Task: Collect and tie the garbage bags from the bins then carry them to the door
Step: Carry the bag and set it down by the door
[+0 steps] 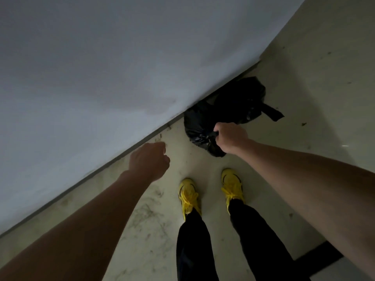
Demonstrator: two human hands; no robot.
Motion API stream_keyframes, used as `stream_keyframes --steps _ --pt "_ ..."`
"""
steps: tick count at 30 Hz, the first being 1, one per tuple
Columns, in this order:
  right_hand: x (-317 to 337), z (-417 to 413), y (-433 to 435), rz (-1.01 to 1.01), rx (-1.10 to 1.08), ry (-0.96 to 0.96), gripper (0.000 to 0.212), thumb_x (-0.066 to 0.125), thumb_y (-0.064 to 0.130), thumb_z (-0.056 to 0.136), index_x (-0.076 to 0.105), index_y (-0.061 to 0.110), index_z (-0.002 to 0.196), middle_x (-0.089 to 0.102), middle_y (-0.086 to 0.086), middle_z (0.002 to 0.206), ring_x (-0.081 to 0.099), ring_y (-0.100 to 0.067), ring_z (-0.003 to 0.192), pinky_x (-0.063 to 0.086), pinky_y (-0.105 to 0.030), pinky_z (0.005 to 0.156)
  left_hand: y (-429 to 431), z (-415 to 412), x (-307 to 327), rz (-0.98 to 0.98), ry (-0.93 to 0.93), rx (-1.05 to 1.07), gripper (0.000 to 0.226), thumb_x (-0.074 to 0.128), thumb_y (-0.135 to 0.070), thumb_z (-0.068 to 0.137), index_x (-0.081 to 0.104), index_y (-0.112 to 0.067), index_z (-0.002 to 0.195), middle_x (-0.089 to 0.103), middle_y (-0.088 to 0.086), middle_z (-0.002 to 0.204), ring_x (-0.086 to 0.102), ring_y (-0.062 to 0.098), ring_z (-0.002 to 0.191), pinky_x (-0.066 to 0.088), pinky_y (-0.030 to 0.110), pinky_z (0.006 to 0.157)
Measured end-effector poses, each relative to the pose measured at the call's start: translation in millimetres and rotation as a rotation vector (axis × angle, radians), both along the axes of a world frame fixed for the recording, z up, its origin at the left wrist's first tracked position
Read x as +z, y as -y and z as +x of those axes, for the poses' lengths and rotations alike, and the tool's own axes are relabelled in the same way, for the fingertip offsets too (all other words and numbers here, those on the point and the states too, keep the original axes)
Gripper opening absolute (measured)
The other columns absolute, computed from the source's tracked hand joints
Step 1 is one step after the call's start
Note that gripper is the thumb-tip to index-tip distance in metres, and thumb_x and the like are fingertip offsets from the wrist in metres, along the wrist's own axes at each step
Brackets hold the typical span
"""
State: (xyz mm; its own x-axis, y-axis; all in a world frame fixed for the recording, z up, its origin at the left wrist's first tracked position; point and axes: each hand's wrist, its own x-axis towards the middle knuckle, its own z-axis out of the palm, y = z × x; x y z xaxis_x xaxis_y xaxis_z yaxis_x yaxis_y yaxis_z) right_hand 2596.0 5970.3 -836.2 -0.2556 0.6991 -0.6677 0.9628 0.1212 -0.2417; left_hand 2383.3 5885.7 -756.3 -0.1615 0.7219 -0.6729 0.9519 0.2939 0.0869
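Two black trash bags by the wall, R hand holding one.

Big white wall (101,67) fills the left side & top. L hand (150,162) hangs over the dirty floor (142,216), fingers curled in, grip on nothing. Yellow shoes (188,194) stand on the floor below the bags. Near black bag (197,126) sits on the floor, touching the wall; can't see what's inside. R hand (231,137) grip is clamped on its scrunched, knotted top. 2nd black bag (241,98) sits just behind it, shiny & lumpy, tied, w/ a flat strip sticking out to the right.
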Motion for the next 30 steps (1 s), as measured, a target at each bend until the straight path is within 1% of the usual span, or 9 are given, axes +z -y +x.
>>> stream_keyframes --steps 4,8,10,15,18,21,25,27,30 --pt "-36 7 -3 -0.042 0.047 -0.018 0.031 0.048 0.018 0.097 0.053 0.015 0.128 0.064 -0.009 0.110 0.062 -0.028 0.095 0.042 -0.032 0.068 -2 13 -36 0.001 -0.007 0.025 0.028 0.048 -0.030 0.093 0.058 -0.022 0.117 0.063 0.006 0.120 0.059 0.026 0.109 0.045 0.034 0.084" --pt "-29 14 -5 -0.030 0.153 -0.045 0.033 0.050 0.024 0.096 0.052 0.014 0.127 0.058 -0.009 0.120 0.057 -0.029 0.106 0.049 -0.039 0.082 4 24 -38 -0.029 -0.034 0.079 0.029 0.048 -0.032 0.093 0.057 -0.022 0.119 0.062 0.006 0.120 0.059 0.026 0.109 0.044 0.034 0.083" --pt "-13 18 -4 -0.022 0.209 -0.030 0.033 0.049 0.026 0.096 0.051 0.014 0.127 0.056 -0.010 0.121 0.055 -0.029 0.107 0.049 -0.041 0.084 11 29 -24 -0.037 -0.029 0.116 0.029 0.048 -0.031 0.093 0.057 -0.022 0.120 0.062 0.006 0.121 0.058 0.026 0.110 0.045 0.034 0.084" --pt "54 26 4 -0.029 0.276 -0.007 0.032 0.048 0.025 0.095 0.053 0.012 0.124 0.056 -0.010 0.120 0.055 -0.029 0.106 0.050 -0.041 0.084 30 40 37 -0.013 -0.010 0.214 0.028 0.049 -0.030 0.092 0.059 -0.022 0.117 0.064 0.005 0.119 0.059 0.026 0.107 0.044 0.034 0.082" --pt "105 24 19 -0.035 0.331 -0.003 0.030 0.048 0.025 0.096 0.055 0.012 0.122 0.057 -0.010 0.119 0.056 -0.030 0.106 0.051 -0.043 0.086 49 46 85 0.011 -0.005 0.270 0.028 0.048 -0.030 0.093 0.059 -0.022 0.117 0.064 0.004 0.118 0.059 0.025 0.107 0.041 0.032 0.078" --pt "168 13 34 -0.004 0.409 -0.034 0.030 0.047 0.021 0.096 0.055 0.012 0.123 0.057 -0.010 0.119 0.056 -0.030 0.106 0.051 -0.041 0.083 76 46 140 0.048 -0.016 0.353 0.028 0.048 -0.030 0.092 0.059 -0.024 0.116 0.064 0.005 0.117 0.060 0.026 0.106 0.041 0.031 0.077" --pt "251 -6 67 0.048 0.590 -0.024 0.030 0.047 0.020 0.095 0.055 0.011 0.122 0.058 -0.011 0.117 0.057 -0.032 0.105 0.050 -0.040 0.081 127 51 210 0.096 -0.015 0.482 0.027 0.049 -0.030 0.092 0.059 -0.023 0.115 0.065 0.006 0.115 0.061 0.027 0.103 0.046 0.033 0.081" --pt "285 -22 98 0.080 0.733 -0.014 0.029 0.048 0.020 0.093 0.054 0.010 0.120 0.059 -0.012 0.114 0.058 -0.032 0.104 0.048 -0.039 0.078 170 51 243 0.115 -0.017 0.541 0.026 0.049 -0.029 0.092 0.059 -0.022 0.116 0.065 0.006 0.113 0.062 0.026 0.100 0.048 0.034 0.081" --pt "312 -48 138 0.075 0.899 0.001 0.032 0.044 0.014 0.089 0.054 0.011 0.120 0.060 -0.013 0.115 0.059 -0.032 0.106 0.048 -0.037 0.081 230 47 268 0.129 -0.016 0.584 0.025 0.050 -0.030 0.092 0.059 -0.020 0.113 0.066 0.003 0.110 0.063 0.022 0.096 0.051 0.034 0.080"
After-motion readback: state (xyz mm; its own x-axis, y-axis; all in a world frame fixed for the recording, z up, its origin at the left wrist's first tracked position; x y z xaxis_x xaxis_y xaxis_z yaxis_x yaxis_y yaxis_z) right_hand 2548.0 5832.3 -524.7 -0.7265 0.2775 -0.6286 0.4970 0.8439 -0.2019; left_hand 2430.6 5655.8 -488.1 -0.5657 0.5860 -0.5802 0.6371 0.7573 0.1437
